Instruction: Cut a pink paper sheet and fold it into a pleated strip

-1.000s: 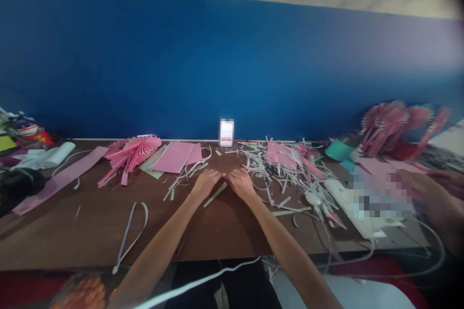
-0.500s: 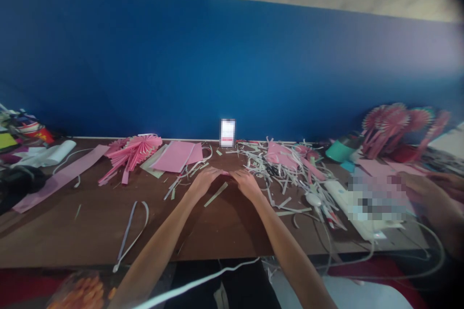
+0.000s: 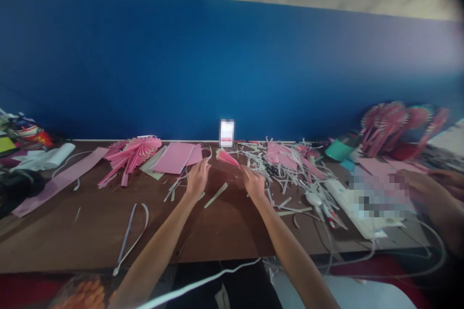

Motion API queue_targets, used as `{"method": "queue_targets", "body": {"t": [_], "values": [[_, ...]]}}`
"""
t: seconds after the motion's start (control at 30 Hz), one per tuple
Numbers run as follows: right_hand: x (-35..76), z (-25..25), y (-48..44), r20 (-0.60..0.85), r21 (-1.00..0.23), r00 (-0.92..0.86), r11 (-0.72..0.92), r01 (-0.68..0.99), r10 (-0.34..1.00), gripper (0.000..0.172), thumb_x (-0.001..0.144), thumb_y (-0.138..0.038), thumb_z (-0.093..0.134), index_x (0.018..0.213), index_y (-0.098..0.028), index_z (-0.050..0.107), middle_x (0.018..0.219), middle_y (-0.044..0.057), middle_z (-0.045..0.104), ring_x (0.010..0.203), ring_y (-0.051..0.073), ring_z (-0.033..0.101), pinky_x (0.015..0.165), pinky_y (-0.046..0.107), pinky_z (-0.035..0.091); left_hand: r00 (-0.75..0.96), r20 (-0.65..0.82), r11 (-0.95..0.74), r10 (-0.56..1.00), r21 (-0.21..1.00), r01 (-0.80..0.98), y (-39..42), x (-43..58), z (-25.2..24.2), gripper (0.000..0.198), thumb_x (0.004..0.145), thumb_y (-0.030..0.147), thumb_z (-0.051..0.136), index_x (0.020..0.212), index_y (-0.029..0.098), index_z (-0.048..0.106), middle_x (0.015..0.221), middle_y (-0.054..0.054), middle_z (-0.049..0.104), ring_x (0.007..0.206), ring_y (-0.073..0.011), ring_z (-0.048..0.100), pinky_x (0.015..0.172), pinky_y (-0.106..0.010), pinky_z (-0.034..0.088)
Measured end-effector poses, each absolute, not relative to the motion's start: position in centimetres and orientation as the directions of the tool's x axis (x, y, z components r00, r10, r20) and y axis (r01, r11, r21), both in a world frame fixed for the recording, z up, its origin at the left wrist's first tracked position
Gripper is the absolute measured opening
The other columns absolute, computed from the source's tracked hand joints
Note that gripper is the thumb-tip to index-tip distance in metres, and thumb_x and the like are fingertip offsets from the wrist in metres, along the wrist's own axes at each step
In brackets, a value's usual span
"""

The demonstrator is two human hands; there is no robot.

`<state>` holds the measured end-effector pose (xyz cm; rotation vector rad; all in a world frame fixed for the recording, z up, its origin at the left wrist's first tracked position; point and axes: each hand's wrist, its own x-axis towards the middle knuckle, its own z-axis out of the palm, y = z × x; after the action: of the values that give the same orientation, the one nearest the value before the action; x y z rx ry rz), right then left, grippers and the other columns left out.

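My right hand [image 3: 253, 182] pinches one end of a pink pleated paper strip [image 3: 229, 158], which points up and to the left with its far end slightly fanned. My left hand [image 3: 198, 177] is off the paper, its fingers stretched upward with nothing in them. Beneath and between the hands a pale paper strip [image 3: 216, 195] lies on the brown table [image 3: 224, 231]. Left of my left hand lie flat pink paper sheets [image 3: 174, 157] and pink folded paper fans [image 3: 136, 152].
Paper scraps [image 3: 286, 169] are heaped right of my right hand. A lit phone [image 3: 227, 133] stands by the blue partition [image 3: 217, 67]. Cables and a white power strip [image 3: 350, 210] lie to the right, near another person's hand [image 3: 422, 188]. Finished-looking pink fans [image 3: 387, 120] stand behind.
My hands have moved apart. The left hand has let go of the pleated paper and shifted left; the strip stays in my right hand, its far end now spread.
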<state>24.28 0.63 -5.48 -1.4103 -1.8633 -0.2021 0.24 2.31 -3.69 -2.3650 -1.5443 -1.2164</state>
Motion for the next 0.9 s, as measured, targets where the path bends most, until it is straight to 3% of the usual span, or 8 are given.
{"method": "queue_targets", "body": {"t": [0.1,0.3,0.5,0.63,0.8,0.9], "values": [[23.0,-5.8,0.1,0.698,-0.313,-0.086,0.411,0.856,0.711,0.037,0.087,-0.010,0.040,0.117,-0.019,0.061,0.107,0.009,0.067,0.096,0.020,0.063,0.085,0.033,0.048,0.238,0.589,-0.543,0.772,0.419,0.727,1.4,2.0,-3.9,0.030,0.093,0.029,0.039,0.116,0.015,0.052,0.111,-0.013,0.062,0.104,-0.0235,0.058,0.092,-0.038,0.043],[20.0,-4.2,-1.3,0.628,-0.197,-0.387,0.620,0.760,0.675,0.041,0.091,-0.015,0.041,0.130,-0.021,0.049,0.127,0.009,0.056,0.117,0.020,0.051,0.095,0.034,0.044,0.282,0.374,-0.460,0.884,0.807,0.370,-0.4,4.5,-3.3,0.033,0.094,0.042,0.033,0.095,0.016,0.054,0.082,-0.003,0.061,0.073,-0.0132,0.056,0.069,-0.025,0.046],[19.3,-3.5,-1.2,0.576,-0.229,-0.474,0.689,0.688,0.666,0.032,0.089,-0.027,0.050,0.120,-0.019,0.056,0.131,0.012,0.051,0.120,0.024,0.047,0.095,0.040,0.044,0.087,0.350,-0.359,0.933,0.883,0.302,0.3,4.1,-3.6,0.034,0.091,0.045,0.038,0.089,0.015,0.054,0.077,-0.001,0.058,0.070,-0.0135,0.053,0.067,-0.024,0.043],[19.8,-4.5,-0.9,0.653,-0.341,-0.350,0.673,0.656,0.672,0.027,0.091,-0.020,0.043,0.111,-0.022,0.061,0.119,0.008,0.060,0.110,0.018,0.055,0.093,0.034,0.047,0.067,0.433,-0.409,0.899,0.774,0.484,1.0,3.4,-4.0,0.033,0.094,0.038,0.034,0.088,0.014,0.057,0.077,-0.004,0.059,0.070,-0.0155,0.054,0.067,-0.027,0.044],[20.9,-4.7,-0.8,0.725,-0.398,-0.117,0.552,0.733,0.678,0.027,0.090,-0.022,0.043,0.111,-0.022,0.060,0.103,0.010,0.063,0.099,0.020,0.059,0.089,0.035,0.047,0.222,0.581,-0.488,0.783,0.353,0.798,1.5,1.6,-3.4,0.035,0.092,0.017,0.036,0.125,0.020,0.049,0.116,-0.009,0.058,0.105,-0.0218,0.051,0.090,-0.035,0.039],[21.2,-3.9,-0.7,0.718,-0.311,-0.138,0.491,0.813,0.683,0.034,0.088,-0.025,0.049,0.121,-0.022,0.055,0.120,0.012,0.056,0.114,0.025,0.049,0.095,0.042,0.040,0.347,0.534,-0.498,0.771,0.166,0.851,1.6,1.1,-3.1,0.046,0.088,0.011,0.040,0.132,0.023,0.044,0.122,-0.008,0.055,0.110,-0.0242,0.047,0.093,-0.038,0.037]]}}
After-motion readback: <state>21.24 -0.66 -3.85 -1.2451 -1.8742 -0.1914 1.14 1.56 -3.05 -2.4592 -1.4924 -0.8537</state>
